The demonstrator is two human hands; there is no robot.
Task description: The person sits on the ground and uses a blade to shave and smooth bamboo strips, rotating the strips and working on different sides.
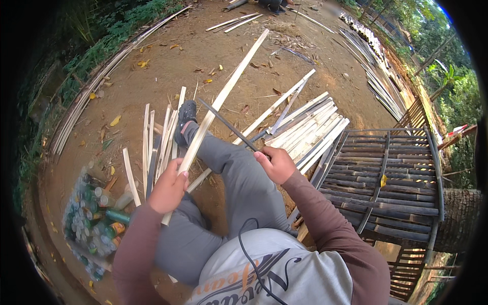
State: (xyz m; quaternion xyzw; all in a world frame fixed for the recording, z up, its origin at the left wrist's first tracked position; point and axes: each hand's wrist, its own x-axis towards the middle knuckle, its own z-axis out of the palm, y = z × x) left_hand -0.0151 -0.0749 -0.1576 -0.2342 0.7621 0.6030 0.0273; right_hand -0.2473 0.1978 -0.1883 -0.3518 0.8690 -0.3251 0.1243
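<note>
My left hand (169, 190) is wrapped round the near part of a long pale bamboo strip (231, 84). The strip slants up and away to the right, passing over my raised leg (218, 152) near the dark shoe (187, 113). In my right hand (277, 165) is a long, thin, dark-bladed knife (229, 123). Its blade points up and left, and its tip end lies close to the strip; whether they touch I cannot tell. My fist hides the knife's handle.
Bamboo strips lie left of my leg (147, 147) and in a pile at right (310, 129). A slatted bamboo bench (386, 178) stands at my right. Plastic bottles (96, 218) are heaped at left. Long poles (91, 96) edge the dirt ground (152, 66). Someone's dark-clothed lower body (274, 6) shows at the far edge.
</note>
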